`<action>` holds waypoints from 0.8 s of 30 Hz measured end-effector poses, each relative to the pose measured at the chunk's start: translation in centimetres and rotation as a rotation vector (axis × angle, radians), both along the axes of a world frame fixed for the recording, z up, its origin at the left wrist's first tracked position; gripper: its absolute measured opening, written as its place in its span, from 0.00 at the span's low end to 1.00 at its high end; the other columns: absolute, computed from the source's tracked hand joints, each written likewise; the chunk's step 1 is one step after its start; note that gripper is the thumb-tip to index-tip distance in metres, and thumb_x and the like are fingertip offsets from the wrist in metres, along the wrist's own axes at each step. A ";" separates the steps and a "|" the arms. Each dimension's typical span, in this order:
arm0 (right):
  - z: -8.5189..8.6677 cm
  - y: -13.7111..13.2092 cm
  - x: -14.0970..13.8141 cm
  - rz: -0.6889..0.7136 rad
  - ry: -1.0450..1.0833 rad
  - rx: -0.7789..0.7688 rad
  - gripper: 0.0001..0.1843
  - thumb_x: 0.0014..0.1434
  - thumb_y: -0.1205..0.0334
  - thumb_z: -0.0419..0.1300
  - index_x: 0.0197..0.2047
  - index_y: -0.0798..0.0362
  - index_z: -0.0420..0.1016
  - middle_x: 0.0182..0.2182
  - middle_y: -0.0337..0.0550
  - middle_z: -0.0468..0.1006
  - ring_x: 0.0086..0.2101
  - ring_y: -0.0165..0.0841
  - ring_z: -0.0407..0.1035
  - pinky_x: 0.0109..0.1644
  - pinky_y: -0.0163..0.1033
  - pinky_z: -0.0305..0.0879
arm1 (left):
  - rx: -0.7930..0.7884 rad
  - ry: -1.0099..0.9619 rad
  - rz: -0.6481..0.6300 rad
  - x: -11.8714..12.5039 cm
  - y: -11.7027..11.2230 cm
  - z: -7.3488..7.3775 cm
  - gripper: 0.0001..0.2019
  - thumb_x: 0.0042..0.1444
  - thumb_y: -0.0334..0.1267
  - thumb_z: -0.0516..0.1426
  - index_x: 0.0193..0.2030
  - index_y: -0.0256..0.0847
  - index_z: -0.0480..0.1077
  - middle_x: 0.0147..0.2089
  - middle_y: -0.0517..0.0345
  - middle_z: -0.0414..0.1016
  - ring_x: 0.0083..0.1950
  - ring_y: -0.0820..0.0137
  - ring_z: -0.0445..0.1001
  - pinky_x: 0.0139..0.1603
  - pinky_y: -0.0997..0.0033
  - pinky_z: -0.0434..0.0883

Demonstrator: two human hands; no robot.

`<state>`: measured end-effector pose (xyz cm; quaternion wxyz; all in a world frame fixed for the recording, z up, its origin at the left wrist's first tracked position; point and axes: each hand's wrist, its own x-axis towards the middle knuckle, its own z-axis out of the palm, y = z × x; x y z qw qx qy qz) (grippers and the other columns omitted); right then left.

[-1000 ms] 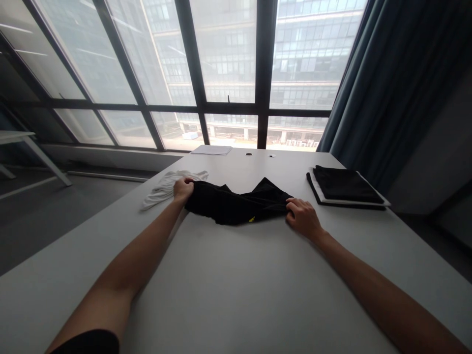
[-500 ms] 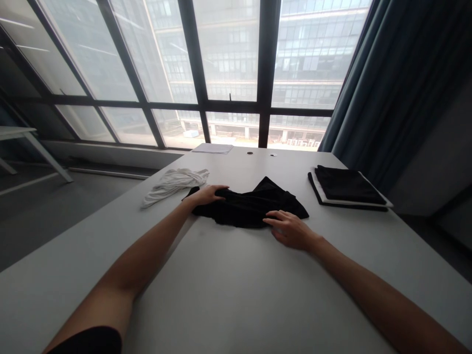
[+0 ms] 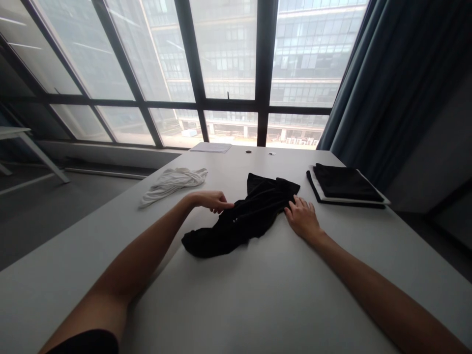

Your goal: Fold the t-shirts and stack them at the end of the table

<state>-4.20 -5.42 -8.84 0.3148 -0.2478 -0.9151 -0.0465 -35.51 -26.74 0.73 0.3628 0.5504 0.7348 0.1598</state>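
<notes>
A crumpled black garment [image 3: 243, 216] lies on the white table [image 3: 258, 295], stretched from far right to near left. My left hand [image 3: 210, 200] hovers at its left edge, fingers curled and pinched together at the cloth; whether they grip it I cannot make out. My right hand [image 3: 302, 216] rests flat on the table against the garment's right edge, fingers spread and touching the fabric.
A white garment [image 3: 173, 182] lies bunched at the table's left side. Folded black clothes on a white board [image 3: 344, 186] sit at the right. A paper sheet [image 3: 211, 147] lies at the far edge by the window. A dark curtain [image 3: 387, 83] hangs on the right.
The black garment has been turned and pulled, so it now runs diagonally toward me. My left hand has lifted off it; my right hand has moved right and farther away.
</notes>
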 end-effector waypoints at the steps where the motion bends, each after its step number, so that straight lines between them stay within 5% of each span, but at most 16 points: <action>1: 0.1 -0.1 0.0 0.007 0.022 -0.010 0.13 0.67 0.60 0.56 0.51 0.53 0.76 0.59 0.59 0.73 0.57 0.52 0.64 0.58 0.60 0.59 | 0.027 0.004 -0.018 0.3 0.1 0.1 0.22 0.48 0.60 0.65 0.22 0.42 0.77 0.23 0.54 0.76 0.24 0.68 0.72 0.25 0.73 0.66; 6: 1.7 -1.6 0.0 0.391 0.009 -0.121 0.12 0.65 0.63 0.58 0.52 0.50 0.76 0.49 0.50 0.76 0.48 0.43 0.69 0.53 0.49 0.66 | 0.294 0.046 0.003 1.2 0.7 0.2 0.17 0.47 0.56 0.67 0.37 0.46 0.82 0.36 0.55 0.81 0.36 0.65 0.77 0.34 0.73 0.70; 11: 2.4 -2.7 0.3 0.658 -0.131 -0.144 0.12 0.61 0.61 0.65 0.49 0.48 0.78 0.46 0.45 0.78 0.45 0.39 0.70 0.52 0.47 0.66 | 0.219 -0.055 -0.019 2.4 0.9 -0.3 0.18 0.42 0.53 0.70 0.38 0.45 0.81 0.35 0.58 0.80 0.31 0.68 0.74 0.31 0.74 0.69; 14: 2.2 -2.3 0.2 0.633 -0.151 -0.131 0.06 0.63 0.66 0.62 0.42 0.48 0.79 0.42 0.44 0.79 0.43 0.38 0.70 0.49 0.46 0.65 | 0.240 -0.015 -0.026 3.1 0.9 -0.4 0.17 0.40 0.52 0.71 0.33 0.44 0.79 0.30 0.60 0.76 0.29 0.69 0.71 0.29 0.74 0.67; 18: 1.7 -0.9 0.0 0.515 -0.124 -0.108 0.11 0.64 0.72 0.57 0.39 0.49 0.79 0.40 0.44 0.79 0.43 0.38 0.70 0.49 0.44 0.66 | 0.276 0.062 -0.064 2.7 0.8 -0.4 0.16 0.44 0.53 0.68 0.28 0.42 0.75 0.27 0.60 0.73 0.29 0.69 0.69 0.30 0.72 0.66; 24: 1.2 2.4 1.3 0.168 -0.063 -0.007 0.15 0.61 0.75 0.56 0.38 0.49 0.81 0.41 0.47 0.79 0.43 0.42 0.69 0.47 0.46 0.64 | 0.357 0.260 0.064 -0.4 0.9 -1.1 0.12 0.49 0.50 0.63 0.30 0.43 0.76 0.31 0.57 0.76 0.31 0.67 0.72 0.31 0.71 0.68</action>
